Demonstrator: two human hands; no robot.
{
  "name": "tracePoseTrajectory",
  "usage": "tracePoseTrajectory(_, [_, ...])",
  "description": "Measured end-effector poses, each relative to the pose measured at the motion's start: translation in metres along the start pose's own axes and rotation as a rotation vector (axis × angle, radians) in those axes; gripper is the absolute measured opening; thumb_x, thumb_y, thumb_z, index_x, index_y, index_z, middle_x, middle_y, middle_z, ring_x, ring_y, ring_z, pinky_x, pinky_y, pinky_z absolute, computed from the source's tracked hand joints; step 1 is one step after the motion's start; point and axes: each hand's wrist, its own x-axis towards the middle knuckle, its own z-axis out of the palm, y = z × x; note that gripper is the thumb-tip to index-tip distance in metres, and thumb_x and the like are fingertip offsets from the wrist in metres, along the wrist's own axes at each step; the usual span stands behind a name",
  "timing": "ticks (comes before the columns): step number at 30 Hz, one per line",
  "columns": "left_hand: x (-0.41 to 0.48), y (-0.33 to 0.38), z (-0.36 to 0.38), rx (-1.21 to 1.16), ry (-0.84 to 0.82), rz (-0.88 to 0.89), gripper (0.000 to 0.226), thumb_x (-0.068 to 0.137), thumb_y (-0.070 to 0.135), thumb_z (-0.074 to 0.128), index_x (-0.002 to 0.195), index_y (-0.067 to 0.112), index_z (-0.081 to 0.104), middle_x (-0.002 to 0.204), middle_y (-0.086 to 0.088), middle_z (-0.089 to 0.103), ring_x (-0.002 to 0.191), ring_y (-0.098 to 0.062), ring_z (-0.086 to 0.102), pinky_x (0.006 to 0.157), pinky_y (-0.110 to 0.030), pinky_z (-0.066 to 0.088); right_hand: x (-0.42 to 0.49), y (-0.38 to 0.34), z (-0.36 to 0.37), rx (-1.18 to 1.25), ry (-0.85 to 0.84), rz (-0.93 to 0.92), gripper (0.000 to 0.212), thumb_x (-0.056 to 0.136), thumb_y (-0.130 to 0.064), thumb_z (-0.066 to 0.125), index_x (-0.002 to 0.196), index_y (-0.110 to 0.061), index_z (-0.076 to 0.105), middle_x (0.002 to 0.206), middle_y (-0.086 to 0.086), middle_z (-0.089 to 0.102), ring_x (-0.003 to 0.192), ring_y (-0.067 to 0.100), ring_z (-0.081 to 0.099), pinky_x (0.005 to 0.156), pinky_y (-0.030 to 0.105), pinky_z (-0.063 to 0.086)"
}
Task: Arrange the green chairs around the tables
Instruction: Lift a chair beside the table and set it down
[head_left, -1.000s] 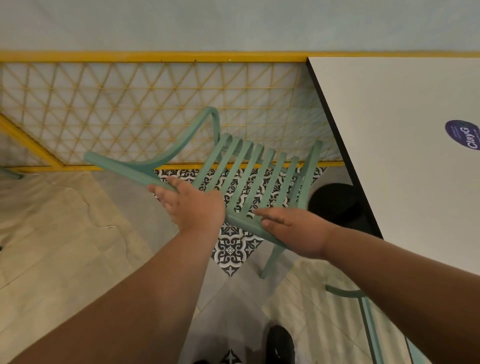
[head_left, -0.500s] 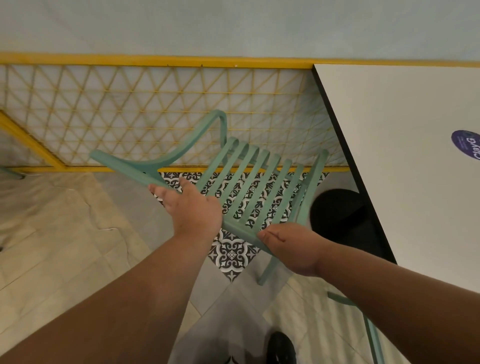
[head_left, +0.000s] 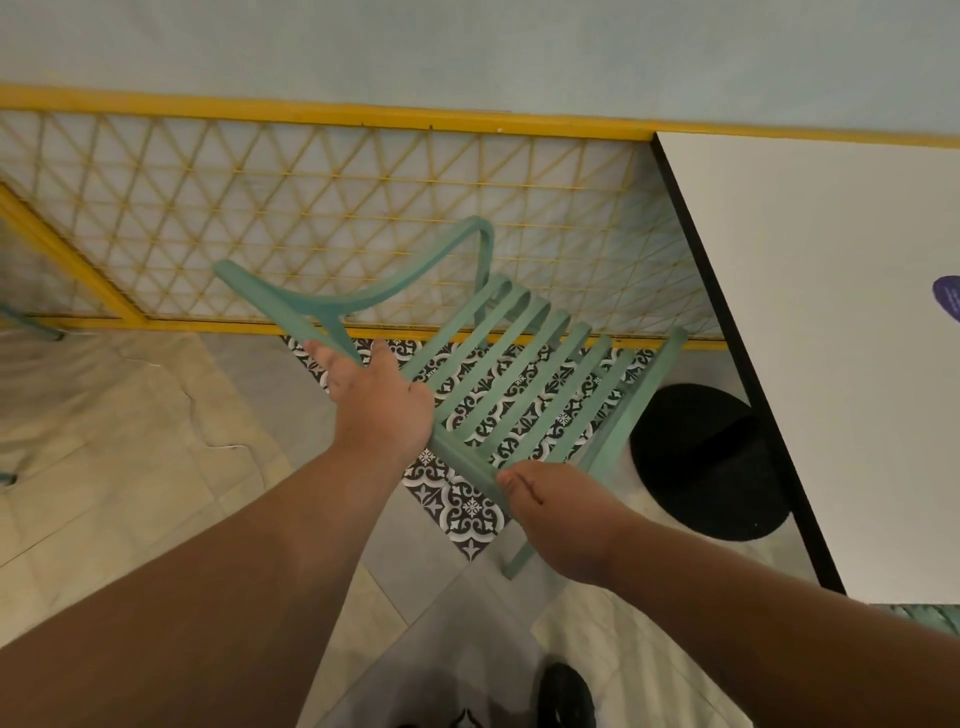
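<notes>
A green slatted chair (head_left: 524, 374) is tilted in front of me, between the yellow lattice fence and the white table (head_left: 841, 332) on the right. My left hand (head_left: 376, 402) grips the chair's top rail where the curved armrest joins it. My right hand (head_left: 558, 512) holds the same rail farther right, fingers wrapped under it. One chair leg shows below my right hand. The chair's far legs are hidden.
A yellow lattice fence (head_left: 291, 208) runs across the back. The table's round black base (head_left: 711, 462) sits on the floor right of the chair. Part of another green chair (head_left: 930, 616) shows at the right edge under the table. A dark shoe (head_left: 563, 696) is at the bottom.
The chair has shifted right and slightly down toward the table base, with both hands still on its top rail. The view has tilted a little.
</notes>
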Motion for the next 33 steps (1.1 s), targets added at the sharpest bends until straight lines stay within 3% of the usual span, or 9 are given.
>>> tracePoseTrajectory(9, [0.005,-0.006,-0.014,0.028,-0.073,0.061,0.065,0.1,0.023,0.052,0.16,0.013,0.029,0.16,-0.026,-0.034,0.155,-0.045,0.003,0.125,-0.04,0.019,-0.001,-0.013,0.018,0.022,0.046,0.007,0.042,0.111,-0.041,0.028,0.098,-0.015,0.059,0.081,-0.002,0.055,0.07,0.011,0.049,0.064,0.029,0.042])
tracePoseTrajectory(17, [0.016,0.005,-0.015,0.052,-0.162,0.16,0.064,0.102,0.019,0.05,0.161,0.012,0.026,0.163,-0.016,-0.034,0.155,-0.04,0.013,0.125,-0.04,0.025,-0.007,-0.022,0.037,0.138,0.102,0.021,0.043,0.11,-0.042,0.028,0.1,-0.015,0.059,0.084,0.002,0.059,0.075,0.015,0.056,0.075,0.039,0.052])
tracePoseTrajectory(24, [0.021,0.009,-0.017,0.134,-0.177,0.152,0.064,0.101,0.022,0.049,0.161,0.021,0.026,0.165,-0.018,-0.03,0.148,-0.046,0.028,0.123,-0.043,0.029,-0.001,-0.021,0.04,0.151,0.123,0.006,0.042,0.11,-0.043,0.029,0.092,-0.016,0.056,0.079,0.0,0.056,0.067,0.012,0.05,0.065,0.034,0.044])
tracePoseTrajectory(28, [0.01,0.011,-0.013,0.122,-0.012,0.099,0.074,0.1,0.037,0.05,0.163,0.02,0.014,0.168,-0.022,-0.016,0.151,-0.043,0.021,0.12,-0.059,0.026,0.0,-0.021,0.039,0.161,0.131,-0.002,0.041,0.11,-0.041,0.03,0.092,-0.015,0.055,0.078,-0.001,0.054,0.068,0.013,0.05,0.067,0.035,0.042])
tracePoseTrajectory(31, [-0.002,0.012,-0.008,-0.124,0.018,-0.021,0.074,0.093,0.041,0.046,0.158,0.012,0.025,0.168,-0.019,0.004,0.145,-0.042,0.031,0.114,-0.054,0.037,0.004,-0.025,0.04,0.169,0.13,-0.017,0.04,0.11,-0.04,0.03,0.09,-0.015,0.053,0.077,-0.001,0.053,0.067,0.013,0.049,0.065,0.035,0.041])
tracePoseTrajectory(33, [-0.002,0.012,-0.009,-0.154,0.009,0.021,0.073,0.085,0.043,0.037,0.149,0.007,0.038,0.16,-0.021,0.023,0.138,-0.042,0.038,0.11,-0.056,0.041,0.008,-0.032,0.04,0.176,0.113,-0.032,0.038,0.111,-0.039,0.03,0.09,-0.016,0.052,0.077,-0.001,0.053,0.066,0.012,0.049,0.061,0.034,0.04])
